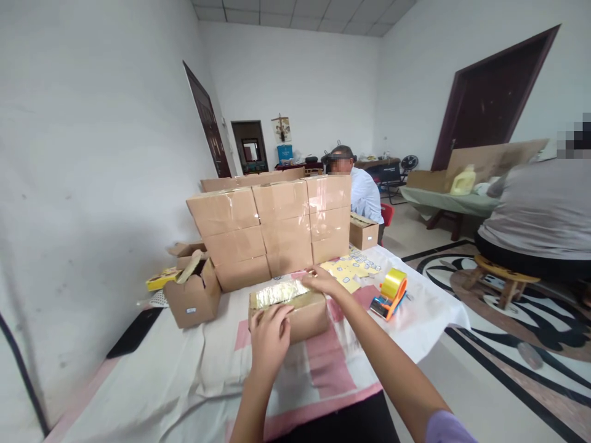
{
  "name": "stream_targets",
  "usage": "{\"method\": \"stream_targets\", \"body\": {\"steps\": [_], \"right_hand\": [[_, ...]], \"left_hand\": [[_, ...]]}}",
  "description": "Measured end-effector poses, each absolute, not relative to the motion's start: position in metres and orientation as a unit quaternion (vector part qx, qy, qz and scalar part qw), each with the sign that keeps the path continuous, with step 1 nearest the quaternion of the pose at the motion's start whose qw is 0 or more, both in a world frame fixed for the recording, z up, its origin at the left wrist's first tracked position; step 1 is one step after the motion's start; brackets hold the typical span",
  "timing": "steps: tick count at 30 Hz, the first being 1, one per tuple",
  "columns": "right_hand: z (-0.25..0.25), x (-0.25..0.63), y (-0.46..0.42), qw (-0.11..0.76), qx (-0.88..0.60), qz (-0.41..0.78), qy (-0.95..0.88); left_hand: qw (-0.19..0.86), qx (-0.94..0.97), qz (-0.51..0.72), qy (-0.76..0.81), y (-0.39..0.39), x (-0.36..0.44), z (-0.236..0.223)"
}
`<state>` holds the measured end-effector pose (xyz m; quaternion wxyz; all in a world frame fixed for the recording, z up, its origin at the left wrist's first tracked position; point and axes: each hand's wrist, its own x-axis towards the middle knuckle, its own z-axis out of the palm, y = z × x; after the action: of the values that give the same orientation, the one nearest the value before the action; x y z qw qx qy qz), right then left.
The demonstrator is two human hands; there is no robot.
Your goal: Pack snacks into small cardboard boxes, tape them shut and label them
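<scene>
A small brown cardboard box (pixel 307 323) lies on the cloth-covered table in front of me. A shiny strip of packing tape (pixel 279 293) runs along its top. My left hand (pixel 272 329) rests at the box's near left edge, fingers apart and bent over the top. At the far right end of the tape, my right hand (pixel 323 281) lies with its fingers stretched over the box top. Neither hand appears to grip anything. To the right stands an orange tape dispenser (pixel 391 301) with a yellow roll, apart from both hands.
Stacked cardboard boxes (pixel 284 237) form a wall behind the box. An open carton (pixel 194 298) stands left, near a yellow packet (pixel 162 279). Yellow label sheets (pixel 348 271) lie behind my right hand. One person (pixel 364 191) sits beyond the stack, another (pixel 545 209) at right.
</scene>
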<state>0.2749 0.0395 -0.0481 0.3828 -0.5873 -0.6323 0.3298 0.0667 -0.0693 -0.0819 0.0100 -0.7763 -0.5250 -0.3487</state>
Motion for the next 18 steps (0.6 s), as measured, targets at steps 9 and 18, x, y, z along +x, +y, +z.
{"method": "stream_targets", "body": {"steps": [9, 18], "right_hand": [[-0.087, 0.410, 0.010, 0.578, -0.628, 0.195, -0.484], [-0.061, 0.462, 0.106, 0.309, -0.737, 0.089, -0.595]], "left_hand": [[0.092, -0.764, -0.415, -0.486, -0.070, 0.041, -0.113], [0.202, -0.727, -0.488, -0.439, -0.057, 0.011, -0.140]]}}
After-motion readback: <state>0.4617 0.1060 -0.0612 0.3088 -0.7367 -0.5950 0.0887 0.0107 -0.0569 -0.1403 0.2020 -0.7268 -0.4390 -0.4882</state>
